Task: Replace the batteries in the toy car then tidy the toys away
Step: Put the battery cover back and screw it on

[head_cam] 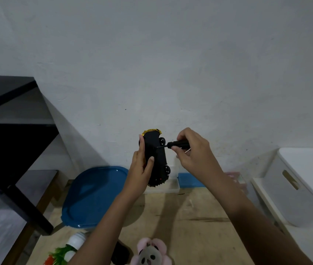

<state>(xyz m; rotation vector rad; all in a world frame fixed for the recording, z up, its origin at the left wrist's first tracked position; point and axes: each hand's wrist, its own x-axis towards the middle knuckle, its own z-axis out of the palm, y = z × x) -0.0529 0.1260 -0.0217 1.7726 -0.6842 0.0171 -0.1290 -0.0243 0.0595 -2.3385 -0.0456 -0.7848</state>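
Note:
My left hand (141, 169) grips a black toy car (156, 159) with gold trim, held on end in the air with its black underside turned toward me. My right hand (192, 150) holds a small black screwdriver (176, 144) by the handle. The tip of the screwdriver touches the car's underside near the upper wheel. Both hands are raised above the wooden table (190, 222), in front of the white wall.
A blue lid (92, 196) leans at the table's back left, with a clear box edged in blue (190, 180) behind the hands. A white storage bin (304, 186) stands right. A pink panda plush (150, 252), a white bottle (77, 240) and green-red toy lie near me. A black desk (8, 131) stands left.

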